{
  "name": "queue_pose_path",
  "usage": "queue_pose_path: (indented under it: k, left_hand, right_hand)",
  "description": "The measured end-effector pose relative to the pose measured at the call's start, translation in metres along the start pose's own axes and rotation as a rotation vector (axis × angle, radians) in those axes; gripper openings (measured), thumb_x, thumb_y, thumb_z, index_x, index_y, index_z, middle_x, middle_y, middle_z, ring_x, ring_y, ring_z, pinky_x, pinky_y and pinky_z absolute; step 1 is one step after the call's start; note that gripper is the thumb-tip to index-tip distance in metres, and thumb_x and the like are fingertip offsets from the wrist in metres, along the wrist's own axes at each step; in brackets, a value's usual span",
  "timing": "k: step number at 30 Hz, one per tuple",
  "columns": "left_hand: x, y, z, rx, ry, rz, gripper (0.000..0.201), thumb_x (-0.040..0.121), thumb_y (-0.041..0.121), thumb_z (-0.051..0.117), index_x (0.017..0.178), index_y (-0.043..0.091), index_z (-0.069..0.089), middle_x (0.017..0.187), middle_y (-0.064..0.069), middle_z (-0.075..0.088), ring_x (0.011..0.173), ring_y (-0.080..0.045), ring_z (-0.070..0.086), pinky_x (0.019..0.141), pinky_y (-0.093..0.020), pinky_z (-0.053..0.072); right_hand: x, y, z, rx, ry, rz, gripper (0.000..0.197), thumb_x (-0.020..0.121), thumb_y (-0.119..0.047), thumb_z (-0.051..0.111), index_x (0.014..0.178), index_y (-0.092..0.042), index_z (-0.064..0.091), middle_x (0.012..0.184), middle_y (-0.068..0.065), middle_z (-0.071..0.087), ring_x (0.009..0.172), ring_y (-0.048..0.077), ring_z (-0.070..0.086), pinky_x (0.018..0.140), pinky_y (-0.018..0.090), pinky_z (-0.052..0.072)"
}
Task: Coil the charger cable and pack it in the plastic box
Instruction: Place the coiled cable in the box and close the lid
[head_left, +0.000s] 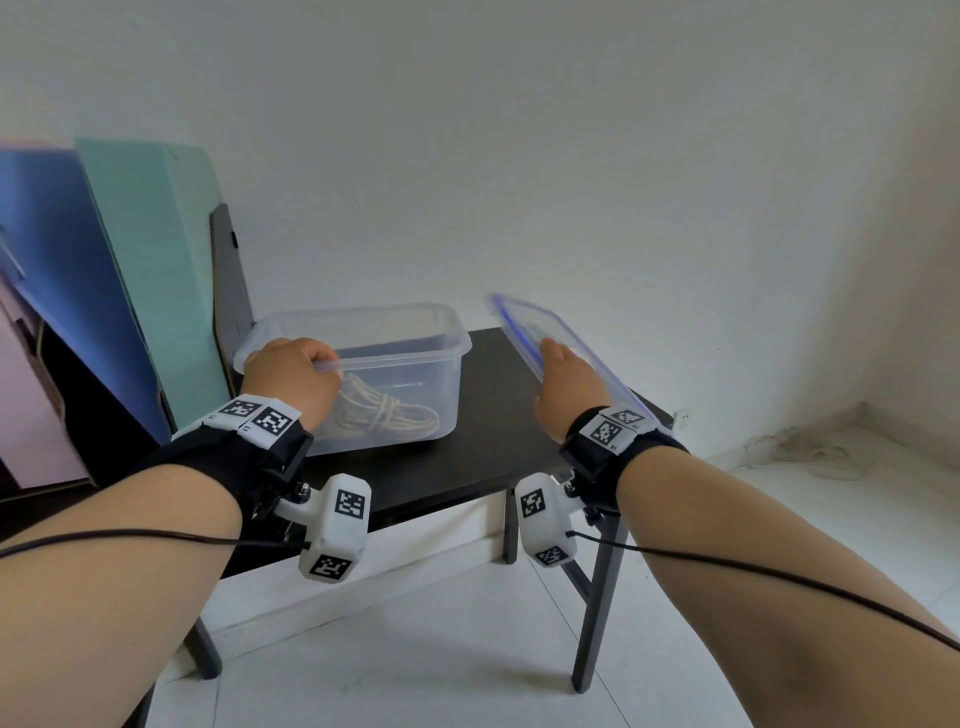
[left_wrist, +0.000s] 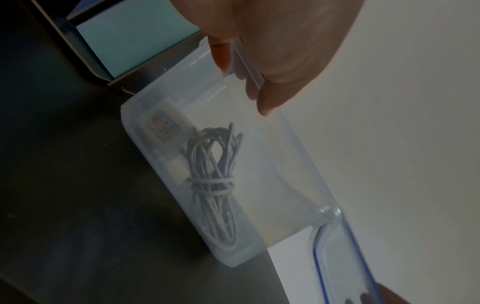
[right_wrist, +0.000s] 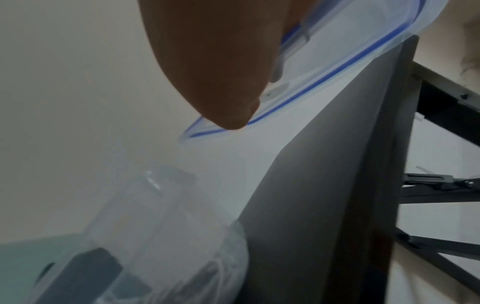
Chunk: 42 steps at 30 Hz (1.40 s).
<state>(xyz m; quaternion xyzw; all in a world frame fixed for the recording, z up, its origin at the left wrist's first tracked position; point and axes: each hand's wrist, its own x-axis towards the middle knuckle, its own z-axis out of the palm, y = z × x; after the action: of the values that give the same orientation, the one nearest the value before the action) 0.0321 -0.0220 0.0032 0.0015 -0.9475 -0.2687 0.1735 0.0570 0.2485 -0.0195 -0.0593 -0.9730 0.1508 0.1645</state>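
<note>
A clear plastic box (head_left: 410, 358) stands on the dark table (head_left: 498, 441). Inside it lies the coiled white charger cable (head_left: 387, 415), tied round its middle, with a white plug block beside it (left_wrist: 166, 127). My left hand (head_left: 293, 374) grips the box's near left rim, thumb inside and fingers outside (left_wrist: 221, 55). My right hand (head_left: 563, 387) holds the clear lid with a blue seal (head_left: 540, 332) tilted in the air to the right of the box, thumb on top (right_wrist: 228, 115). The lid's corner is close to the box's corner (left_wrist: 330, 218).
Blue and teal boards (head_left: 150, 270) and a dark panel lean against the wall left of the table. A loose white cord lies on the floor at the right (head_left: 810, 452). The table's right edge and metal legs (head_left: 597, 597) are under my right wrist.
</note>
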Motion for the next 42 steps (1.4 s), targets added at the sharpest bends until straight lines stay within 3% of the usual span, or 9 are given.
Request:
queue_pose_path:
  k: [3,8,18,22,26,30,34,38,42]
  left_hand:
    - [-0.001,0.002,-0.001,-0.013,-0.026,-0.007,0.030,0.086,0.018,0.052,0.114,0.019,0.063,0.127,-0.010,0.056,0.116,-0.033,0.051,0.097,-0.036,0.041]
    - [-0.002,0.006,-0.004,-0.038,-0.087,0.025,0.026,0.082,0.022,0.059,0.108,0.021,0.064,0.122,-0.006,0.059,0.114,-0.027,0.052,0.093,-0.033,0.040]
    - [-0.006,0.014,-0.003,-0.116,-0.127,0.067,0.023,0.083,0.025,0.060,0.105,0.021,0.066,0.119,-0.003,0.061,0.107,-0.022,0.057,0.087,-0.028,0.042]
    - [-0.008,0.015,-0.004,-0.137,-0.137,0.078,0.032,0.083,0.025,0.060,0.115,0.021,0.062,0.130,-0.005,0.053,0.116,-0.023,0.052,0.096,-0.029,0.039]
    - [-0.014,0.015,-0.003,-0.093,-0.040,0.022,0.067,0.081,0.028,0.063,0.141,0.020,0.035,0.145,-0.013,0.029,0.133,-0.032,0.032,0.107,-0.038,0.031]
    - [-0.012,0.009,-0.006,-0.157,0.029,-0.111,0.095,0.074,0.027,0.069,0.148,0.021,0.009,0.150,-0.014,0.017,0.136,-0.036,0.026,0.107,-0.039,0.031]
    - [-0.008,0.000,-0.006,-0.274,-0.068,-0.155,0.105,0.075,0.022,0.069,0.148,0.030,-0.007,0.153,-0.011,0.006,0.129,-0.033,0.040,0.092,-0.032,0.039]
    - [-0.007,-0.005,-0.002,-0.259,-0.074,-0.129,0.104,0.076,0.021,0.069,0.147,0.035,-0.006,0.154,-0.010,0.004,0.126,-0.031,0.045,0.092,-0.030,0.041]
    - [-0.008,-0.008,-0.003,-0.241,-0.036,-0.082,0.086,0.077,0.025,0.069,0.146,0.029,0.018,0.152,-0.010,0.011,0.118,-0.030,0.050,0.099,-0.031,0.040]
  right_hand:
    - [0.004,-0.009,-0.012,0.053,0.085,-0.018,0.059,0.084,-0.002,0.050,0.140,-0.010,0.030,0.131,0.013,0.053,0.115,0.032,0.055,0.091,0.037,0.047]
    - [0.010,-0.032,-0.024,0.114,0.177,-0.038,0.046,0.084,-0.001,0.044,0.129,-0.010,0.038,0.110,0.015,0.059,0.095,0.034,0.057,0.071,0.035,0.043]
    - [0.023,-0.060,-0.039,0.068,0.204,-0.130,0.048,0.081,0.004,0.041,0.125,-0.014,0.044,0.100,0.011,0.062,0.080,0.030,0.054,0.064,0.033,0.039]
    - [0.022,-0.082,-0.046,-0.107,0.178,-0.280,0.053,0.080,0.004,0.042,0.128,-0.020,0.047,0.107,0.006,0.065,0.090,0.031,0.060,0.077,0.036,0.047]
    - [0.019,-0.102,-0.036,-0.217,0.163,-0.383,0.047,0.080,0.000,0.044,0.121,-0.022,0.053,0.103,0.003,0.068,0.090,0.027,0.059,0.080,0.034,0.042]
    - [0.011,-0.109,-0.029,-0.169,0.114,-0.430,0.048,0.082,-0.002,0.043,0.124,-0.021,0.054,0.110,0.005,0.068,0.099,0.029,0.058,0.090,0.037,0.045]
    - [-0.001,-0.108,-0.024,-0.021,0.055,-0.434,0.051,0.086,-0.006,0.044,0.133,-0.023,0.051,0.123,0.007,0.064,0.115,0.027,0.052,0.099,0.034,0.041]
    - [-0.005,-0.112,-0.016,0.039,0.069,-0.483,0.051,0.083,-0.003,0.044,0.131,-0.020,0.055,0.126,0.002,0.064,0.118,0.024,0.052,0.102,0.033,0.040]
    - [-0.009,-0.110,-0.013,0.068,0.103,-0.518,0.044,0.085,-0.006,0.046,0.125,-0.017,0.060,0.119,0.002,0.067,0.113,0.025,0.054,0.098,0.035,0.042]
